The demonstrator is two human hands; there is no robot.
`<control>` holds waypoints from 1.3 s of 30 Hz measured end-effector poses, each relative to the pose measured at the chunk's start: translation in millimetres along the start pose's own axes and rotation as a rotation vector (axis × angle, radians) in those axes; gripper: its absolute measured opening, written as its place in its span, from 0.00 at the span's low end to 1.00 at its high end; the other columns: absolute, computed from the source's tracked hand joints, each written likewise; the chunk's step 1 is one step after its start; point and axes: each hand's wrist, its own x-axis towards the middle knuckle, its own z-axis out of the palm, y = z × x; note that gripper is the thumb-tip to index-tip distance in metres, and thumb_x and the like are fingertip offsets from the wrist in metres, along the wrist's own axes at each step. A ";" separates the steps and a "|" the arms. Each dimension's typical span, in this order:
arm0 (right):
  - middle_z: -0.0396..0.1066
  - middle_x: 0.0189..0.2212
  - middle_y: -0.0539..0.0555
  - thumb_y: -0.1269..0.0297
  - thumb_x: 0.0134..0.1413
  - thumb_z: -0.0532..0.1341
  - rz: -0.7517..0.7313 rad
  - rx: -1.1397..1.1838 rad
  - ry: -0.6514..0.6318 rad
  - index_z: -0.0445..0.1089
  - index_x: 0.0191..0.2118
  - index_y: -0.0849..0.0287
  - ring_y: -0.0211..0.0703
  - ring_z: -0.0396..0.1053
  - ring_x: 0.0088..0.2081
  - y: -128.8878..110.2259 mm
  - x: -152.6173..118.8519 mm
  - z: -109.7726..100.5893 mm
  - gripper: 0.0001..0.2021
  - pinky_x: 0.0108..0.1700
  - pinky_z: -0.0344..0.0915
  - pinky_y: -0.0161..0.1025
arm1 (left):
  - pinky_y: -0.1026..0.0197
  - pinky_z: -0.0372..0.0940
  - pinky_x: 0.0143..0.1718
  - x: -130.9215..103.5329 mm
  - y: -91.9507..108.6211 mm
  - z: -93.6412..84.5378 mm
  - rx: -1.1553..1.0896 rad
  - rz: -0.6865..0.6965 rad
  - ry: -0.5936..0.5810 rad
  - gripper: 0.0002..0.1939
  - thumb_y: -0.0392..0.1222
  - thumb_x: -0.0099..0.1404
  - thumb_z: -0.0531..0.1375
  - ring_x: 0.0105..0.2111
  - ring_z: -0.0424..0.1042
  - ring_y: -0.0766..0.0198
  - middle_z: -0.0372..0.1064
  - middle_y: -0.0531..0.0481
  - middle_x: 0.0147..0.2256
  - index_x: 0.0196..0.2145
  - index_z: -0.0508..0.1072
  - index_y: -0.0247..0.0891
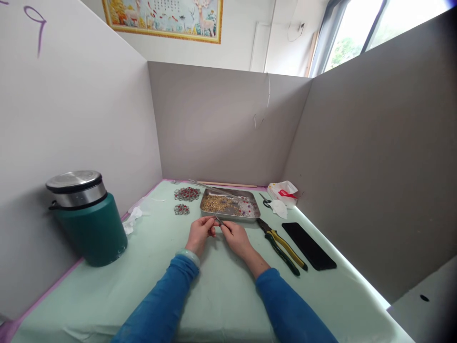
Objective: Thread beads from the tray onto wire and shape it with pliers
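My left hand (201,232) and right hand (235,237) meet fingertip to fingertip, pinching a thin metal pin (218,219) slanting away-left, just short of the tray's (228,215) near edge.

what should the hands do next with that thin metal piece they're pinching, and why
Probably carry it forward to the metal tray. The left hand and right hand pinch a thin metal piece between their fingertips, just short of the tray's near rim, and the small gold and red beads lie inside it. What the piece is exactly is too small to tell.
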 end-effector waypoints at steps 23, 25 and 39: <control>0.71 0.33 0.54 0.65 0.59 0.50 0.018 -0.091 0.132 0.70 0.39 0.58 0.41 0.67 0.36 -7.8 -7.1 -6.4 0.12 0.37 0.58 0.33 | 0.67 0.62 0.20 3.2 -1.8 -4.2 -0.114 -0.066 0.064 0.11 0.36 0.50 0.64 0.17 0.63 0.73 0.70 0.50 0.24 0.32 0.71 0.30; 0.71 0.34 0.54 0.66 0.59 0.50 0.010 -0.099 0.125 0.70 0.39 0.58 0.41 0.67 0.36 -9.1 -7.4 -6.6 0.12 0.37 0.58 0.33 | 0.67 0.62 0.20 2.9 -1.8 -3.8 -0.100 -0.060 0.065 0.13 0.37 0.49 0.65 0.17 0.63 0.73 0.69 0.50 0.24 0.33 0.70 0.31; 0.73 0.32 0.54 0.66 0.59 0.50 -0.003 -0.145 0.097 0.70 0.35 0.58 0.41 0.68 0.34 -8.0 -6.5 -2.6 0.11 0.35 0.56 0.34 | 0.66 0.61 0.20 1.0 -2.8 -1.6 -0.037 -0.029 0.003 0.18 0.42 0.45 0.67 0.18 0.62 0.72 0.70 0.50 0.24 0.33 0.71 0.30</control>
